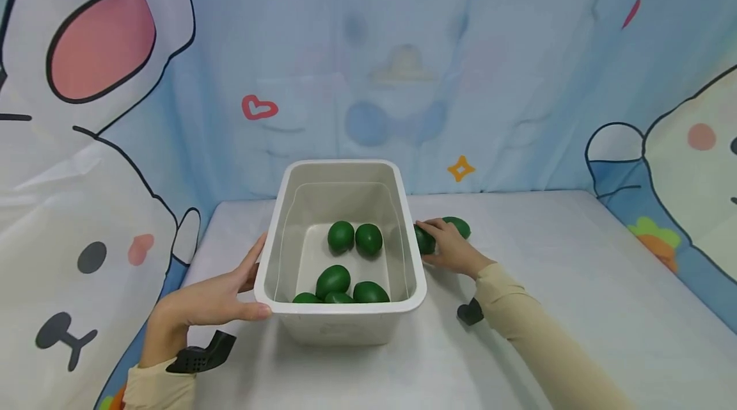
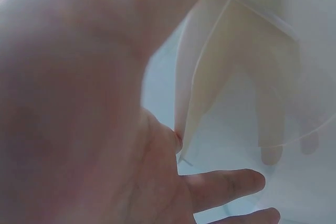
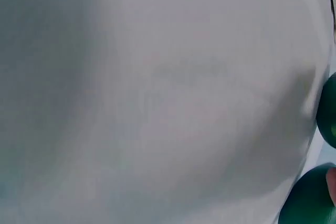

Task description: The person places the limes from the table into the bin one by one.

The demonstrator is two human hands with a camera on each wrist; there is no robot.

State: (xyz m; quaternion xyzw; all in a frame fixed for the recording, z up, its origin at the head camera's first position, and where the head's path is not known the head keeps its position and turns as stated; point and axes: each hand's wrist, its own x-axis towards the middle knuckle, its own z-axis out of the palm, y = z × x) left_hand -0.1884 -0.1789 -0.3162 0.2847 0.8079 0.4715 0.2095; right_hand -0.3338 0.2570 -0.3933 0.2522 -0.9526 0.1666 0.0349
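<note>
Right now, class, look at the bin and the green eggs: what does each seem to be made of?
The bin looks like thin, off-white plastic, semi-matte; in the left wrist view fingers show through its wall. The green eggs look like hard plastic or painted wood, smooth with a soft sheen; which cannot be told.

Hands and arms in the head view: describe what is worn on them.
Both arms wear long, close-fitting sleeves of pale beige cloth that end at the wrists: the left sleeve and the right sleeve. The left hand and right hand are bare, with no gloves. A small black device is strapped at each wrist: the left wrist device and the right wrist device.
</note>
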